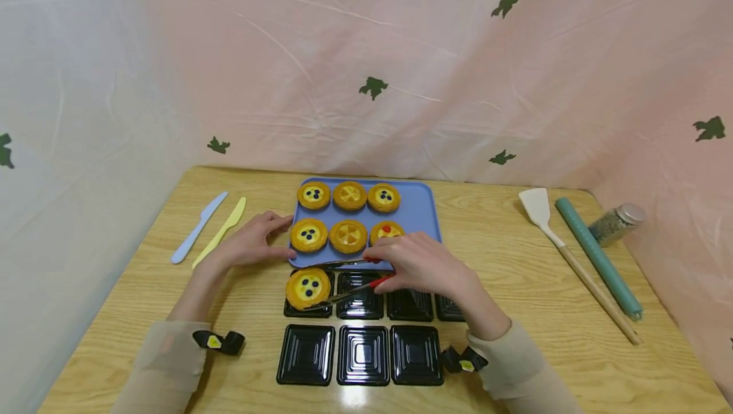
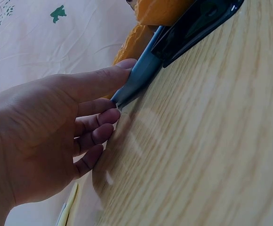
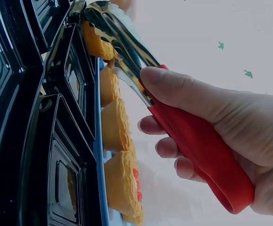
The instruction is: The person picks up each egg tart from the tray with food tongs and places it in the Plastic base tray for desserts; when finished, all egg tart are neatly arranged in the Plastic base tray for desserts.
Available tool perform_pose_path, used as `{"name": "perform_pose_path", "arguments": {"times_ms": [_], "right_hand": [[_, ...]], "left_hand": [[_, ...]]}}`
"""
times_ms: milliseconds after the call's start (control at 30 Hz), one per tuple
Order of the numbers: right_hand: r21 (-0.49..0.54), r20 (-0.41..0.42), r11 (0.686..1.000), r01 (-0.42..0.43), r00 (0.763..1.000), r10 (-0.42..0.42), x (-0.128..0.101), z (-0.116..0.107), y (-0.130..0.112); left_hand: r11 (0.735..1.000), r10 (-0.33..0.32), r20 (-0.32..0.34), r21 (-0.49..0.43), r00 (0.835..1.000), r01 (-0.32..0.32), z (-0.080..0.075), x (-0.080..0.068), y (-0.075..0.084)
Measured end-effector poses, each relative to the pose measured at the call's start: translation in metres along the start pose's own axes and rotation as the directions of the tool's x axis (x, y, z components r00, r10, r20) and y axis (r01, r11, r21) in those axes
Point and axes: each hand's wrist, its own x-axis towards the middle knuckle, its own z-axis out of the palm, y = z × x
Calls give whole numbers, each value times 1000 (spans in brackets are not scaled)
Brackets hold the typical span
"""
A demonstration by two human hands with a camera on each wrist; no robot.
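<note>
The right hand (image 1: 420, 266) covers the near edge of the blue tray (image 1: 422, 210) and part of one tart. Its fingers are curled around red-handled tongs (image 1: 350, 292), whose tips clamp the blueberry tart (image 1: 308, 287) over the black cup (image 1: 308, 310) just below the tray. The left hand (image 1: 250, 245) rests at the tray's left edge, thumb and straight fingertips touching it.

Staged tabletop booth: wooden table (image 1: 515, 261), leaf-print curtain backdrop (image 1: 372, 89), tart tray (image 1: 420, 207), utensils.

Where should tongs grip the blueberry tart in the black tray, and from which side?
Grip the blueberry tart by its fluted pastry rim, opposite sides, keeping off the soft filling. Come from the right, low, as the tongs in the right hand do: empty black trays lie there, nothing upright.
</note>
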Motion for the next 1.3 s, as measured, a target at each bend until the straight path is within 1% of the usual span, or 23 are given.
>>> {"name": "perform_pose_path", "arguments": {"times_ms": [367,533,867,1067,1300], "right_hand": [[1,2,1000,-5,1000,5,0,0,0],[1,4,1000,-8,1000,8,0,0,0],[5,10,1000,-7,1000,7,1,0,1],[2,18,1000,-5,1000,5,1,-1,1],[12,17,1000,0,1000,0,1,-1,2]], "left_hand": [[1000,-8,-1,-2,1000,8,0,1,0],[1000,-2,1,3,1000,2,0,1,0],[1000,-9,2,-1,1000,9,0,1,-1],[1000,2,-3,-7,1000,-2,0,1,0],[1000,-4,-1,-2,1000,4,0,1,-1]]}}
